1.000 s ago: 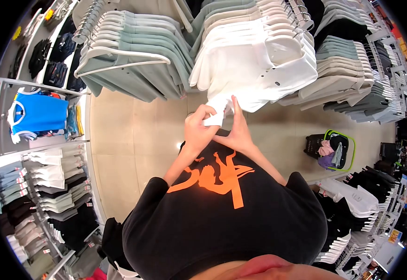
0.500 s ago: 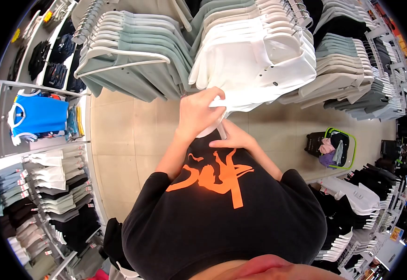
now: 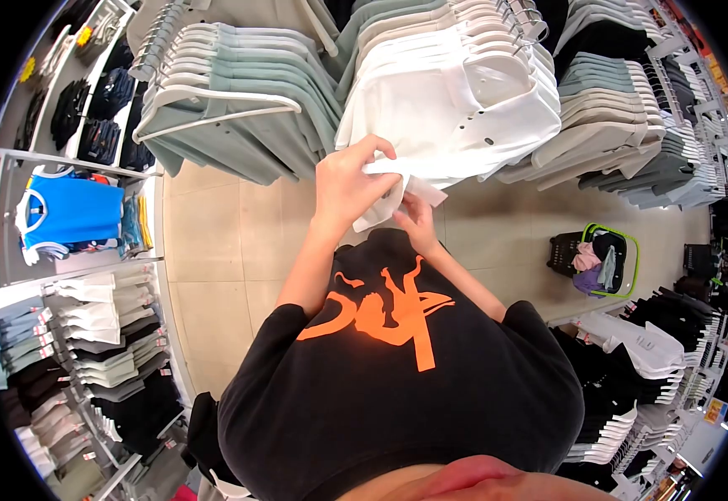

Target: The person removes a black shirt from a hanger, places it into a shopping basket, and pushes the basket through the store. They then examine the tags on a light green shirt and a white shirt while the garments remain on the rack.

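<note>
A white polo shirt (image 3: 431,117) with dark buttons hangs at the front of a row of shirts on hangers. My left hand (image 3: 353,185) pinches a gathered part of its fabric at the lower left side. A folded flap of the cloth (image 3: 379,210) hangs below those fingers, its inner side turned up. Just to the right, my right hand (image 3: 417,227) has its fingers curled at the flap's edge, right below a pale strip (image 3: 425,192) that sticks out to the right. Some of its fingertips are hidden behind the cloth.
Pale green shirts (image 3: 239,134) hang left of the white ones, with a bare white hanger (image 3: 222,104) in front. Beige and grey shirts (image 3: 598,134) hang at right. A black basket with a green rim (image 3: 634,263) holding clothes stands on the tiled floor (image 3: 205,250). Clothes racks line both sides.
My right hand has moved up and right, its fingers curling in. The white cloth is turned up further, and the pale strip now sticks out to the right. My left hand keeps its pinch.
</note>
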Demonstrator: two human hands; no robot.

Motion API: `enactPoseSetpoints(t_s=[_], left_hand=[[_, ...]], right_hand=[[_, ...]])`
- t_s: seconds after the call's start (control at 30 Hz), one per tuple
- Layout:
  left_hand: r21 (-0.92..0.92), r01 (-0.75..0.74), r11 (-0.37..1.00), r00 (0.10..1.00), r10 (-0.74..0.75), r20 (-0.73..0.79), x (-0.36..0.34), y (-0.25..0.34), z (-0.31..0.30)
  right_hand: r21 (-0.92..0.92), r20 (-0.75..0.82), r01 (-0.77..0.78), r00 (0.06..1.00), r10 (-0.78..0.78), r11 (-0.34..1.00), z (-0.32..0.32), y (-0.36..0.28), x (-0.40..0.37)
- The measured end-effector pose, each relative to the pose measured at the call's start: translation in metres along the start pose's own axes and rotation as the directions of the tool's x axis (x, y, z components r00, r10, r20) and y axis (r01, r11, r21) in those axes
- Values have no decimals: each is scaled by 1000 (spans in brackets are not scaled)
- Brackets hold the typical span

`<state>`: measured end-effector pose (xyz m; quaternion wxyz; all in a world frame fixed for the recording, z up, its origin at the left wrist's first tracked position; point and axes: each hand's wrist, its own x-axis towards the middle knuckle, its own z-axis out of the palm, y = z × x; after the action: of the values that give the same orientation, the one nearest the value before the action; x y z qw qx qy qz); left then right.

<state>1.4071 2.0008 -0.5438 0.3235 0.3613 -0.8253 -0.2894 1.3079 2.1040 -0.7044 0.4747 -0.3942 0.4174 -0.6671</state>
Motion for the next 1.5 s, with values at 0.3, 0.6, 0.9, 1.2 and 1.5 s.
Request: enactPoseSetpoints(t_s=[0.3,0.6,0.9,1.2,1.5], left_hand=[[-19,-84,996,996,83,-32,21,-7,10],[-342,-170,924,985,156,-68,20,-17,10],[-684,-34,729,984,145,106,-36,24,22],[-567,-149,810,983,183,2,-41,35,31],[-86,-754,651,651,723,-232,-38,59,44]], right_hand=[[271,-82,-188,973,217,944,-9,4,13],[696,26,-183,973,231,694,20,-85,10],[894,125,-78,989,-77,441,6,-101,9],[869,65,-53,998,-7,492,-12,-107,-10],[925,-89,117,992,-94,362,-20,-129,-21]])
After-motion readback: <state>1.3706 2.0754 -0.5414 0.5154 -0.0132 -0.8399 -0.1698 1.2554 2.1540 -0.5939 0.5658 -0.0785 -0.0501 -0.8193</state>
